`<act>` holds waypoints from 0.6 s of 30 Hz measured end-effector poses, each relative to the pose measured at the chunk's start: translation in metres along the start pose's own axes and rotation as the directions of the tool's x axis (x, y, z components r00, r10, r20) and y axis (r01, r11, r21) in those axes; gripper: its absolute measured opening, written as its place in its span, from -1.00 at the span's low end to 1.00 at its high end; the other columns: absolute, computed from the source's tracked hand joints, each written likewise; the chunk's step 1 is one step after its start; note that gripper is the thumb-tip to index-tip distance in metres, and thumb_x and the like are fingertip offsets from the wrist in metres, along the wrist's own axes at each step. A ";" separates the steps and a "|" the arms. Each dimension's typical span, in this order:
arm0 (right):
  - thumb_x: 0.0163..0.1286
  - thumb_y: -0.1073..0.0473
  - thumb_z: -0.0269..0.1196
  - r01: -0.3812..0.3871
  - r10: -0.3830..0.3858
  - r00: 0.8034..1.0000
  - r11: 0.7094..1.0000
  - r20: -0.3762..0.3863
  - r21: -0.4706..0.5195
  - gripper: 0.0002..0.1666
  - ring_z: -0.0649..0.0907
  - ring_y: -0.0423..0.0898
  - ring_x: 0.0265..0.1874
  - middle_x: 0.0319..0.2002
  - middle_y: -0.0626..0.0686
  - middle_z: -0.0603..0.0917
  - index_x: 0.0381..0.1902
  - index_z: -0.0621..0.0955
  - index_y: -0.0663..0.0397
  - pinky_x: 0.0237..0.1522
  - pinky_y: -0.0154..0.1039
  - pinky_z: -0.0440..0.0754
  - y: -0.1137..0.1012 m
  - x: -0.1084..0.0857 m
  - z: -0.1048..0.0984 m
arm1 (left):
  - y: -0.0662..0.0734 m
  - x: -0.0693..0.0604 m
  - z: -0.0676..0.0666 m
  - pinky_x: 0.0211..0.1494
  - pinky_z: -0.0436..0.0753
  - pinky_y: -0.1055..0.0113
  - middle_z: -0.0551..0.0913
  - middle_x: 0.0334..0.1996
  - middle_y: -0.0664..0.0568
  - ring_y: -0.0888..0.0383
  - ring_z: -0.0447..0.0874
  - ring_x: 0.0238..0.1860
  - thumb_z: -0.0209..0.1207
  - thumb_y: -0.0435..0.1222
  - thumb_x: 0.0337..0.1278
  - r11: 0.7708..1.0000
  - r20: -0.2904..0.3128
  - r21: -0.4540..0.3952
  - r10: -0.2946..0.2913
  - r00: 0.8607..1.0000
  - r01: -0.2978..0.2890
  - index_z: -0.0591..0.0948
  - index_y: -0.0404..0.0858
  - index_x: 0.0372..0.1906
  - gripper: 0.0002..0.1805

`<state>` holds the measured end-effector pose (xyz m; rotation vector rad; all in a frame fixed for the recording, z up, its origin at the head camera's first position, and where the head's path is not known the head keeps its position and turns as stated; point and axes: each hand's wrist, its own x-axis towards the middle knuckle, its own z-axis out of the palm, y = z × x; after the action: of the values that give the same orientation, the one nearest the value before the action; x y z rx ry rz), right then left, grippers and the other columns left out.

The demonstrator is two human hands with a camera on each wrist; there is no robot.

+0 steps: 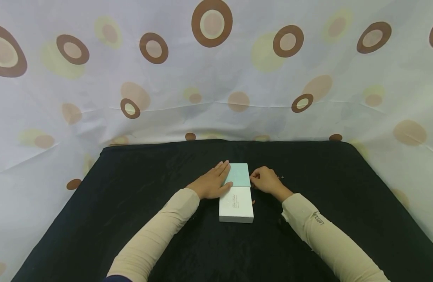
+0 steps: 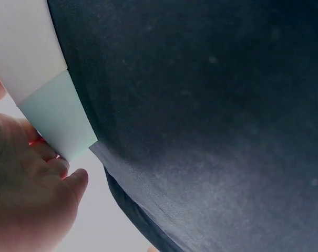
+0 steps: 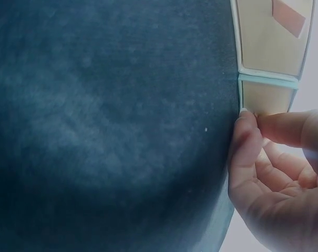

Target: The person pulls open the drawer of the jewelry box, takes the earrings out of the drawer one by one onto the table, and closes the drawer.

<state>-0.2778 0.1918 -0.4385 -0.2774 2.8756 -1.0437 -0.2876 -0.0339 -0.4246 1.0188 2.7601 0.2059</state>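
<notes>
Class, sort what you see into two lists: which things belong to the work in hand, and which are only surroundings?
In the work:
- mint box section, touched by the left hand
- right hand, pinching at its edge
- adjoining white box section, with pinkish tab

Surroundings:
- black cloth underneath
- patterned curtain behind

- The near box (image 1: 236, 209) and the far box (image 1: 240, 175) lie on the bench (image 1: 96, 231), around the middle of its width.
- The far box is directly behind the near box, end to end with it.
- A tab (image 3: 289, 18) is at the right side of the near box.
- The left hand (image 1: 213, 183) is at the left edge of the far box.
- The right hand (image 1: 267, 181) is to the right of the far box, its fingers at that side.
- The curtain (image 1: 216, 78) hangs behind the bench.
</notes>
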 end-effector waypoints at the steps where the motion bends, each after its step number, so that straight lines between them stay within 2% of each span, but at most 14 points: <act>1: 0.40 0.29 0.13 0.001 -0.001 1.000 1.000 0.000 0.000 -0.75 0.63 -0.15 -0.57 -0.54 0.03 0.68 -0.43 0.69 0.23 -0.55 -0.27 0.51 0.000 0.000 0.000 | 0.001 0.000 -0.001 0.52 -0.02 0.15 -0.20 0.54 -0.06 0.02 -0.27 0.53 -0.30 0.06 0.47 1.000 0.005 0.007 -0.004 1.000 0.004 -0.11 -0.29 0.52 -0.26; 6: 0.41 0.30 0.12 -0.004 0.004 1.000 1.000 0.014 0.012 -0.76 0.65 -0.14 -0.55 -0.53 0.03 0.68 -0.39 0.69 0.26 -0.51 -0.26 0.57 0.000 0.000 -0.002 | 0.004 0.003 -0.007 0.51 0.00 0.12 -0.15 0.54 -0.06 0.02 -0.22 0.53 -0.27 0.07 0.46 0.999 0.035 0.035 -0.023 0.999 0.022 -0.08 -0.28 0.52 -0.25; 10: 0.43 0.30 0.12 -0.027 0.025 0.999 0.998 0.046 0.049 -0.76 0.68 -0.13 -0.50 -0.50 0.06 0.68 -0.31 0.69 0.31 -0.44 -0.24 0.64 -0.002 -0.002 -0.004 | 0.004 0.005 -0.011 0.51 0.01 0.14 -0.13 0.54 -0.05 0.01 -0.20 0.53 -0.22 0.07 0.46 0.999 0.060 0.023 -0.038 0.997 0.037 -0.06 -0.26 0.52 -0.25; 13: 0.44 0.28 0.11 -0.041 0.037 0.997 0.997 0.065 0.068 -0.74 0.71 -0.10 -0.47 -0.46 0.09 0.70 -0.24 0.68 0.36 -0.39 -0.23 0.68 -0.004 -0.004 -0.007 | 0.004 0.007 -0.014 0.52 -0.01 0.10 -0.15 0.54 -0.08 -0.03 -0.23 0.53 -0.16 0.04 0.45 0.999 0.074 -0.033 -0.039 0.996 0.042 -0.04 -0.28 0.52 -0.25; 18: 0.46 0.23 0.11 -0.030 0.026 0.998 0.998 0.063 0.057 -0.70 0.73 -0.07 -0.43 -0.41 0.11 0.72 -0.11 0.66 0.38 -0.35 -0.21 0.70 -0.003 -0.011 -0.013 | 0.004 0.007 -0.015 0.51 -0.03 0.01 -0.24 0.54 -0.10 -0.06 -0.31 0.53 -0.07 0.01 0.42 0.991 0.055 -0.129 -0.024 0.998 0.030 -0.02 -0.31 0.51 -0.22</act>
<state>-0.2678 0.2002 -0.4266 -0.2608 2.7806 -1.0915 -0.2939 -0.0276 -0.4100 0.9398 2.6717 0.3436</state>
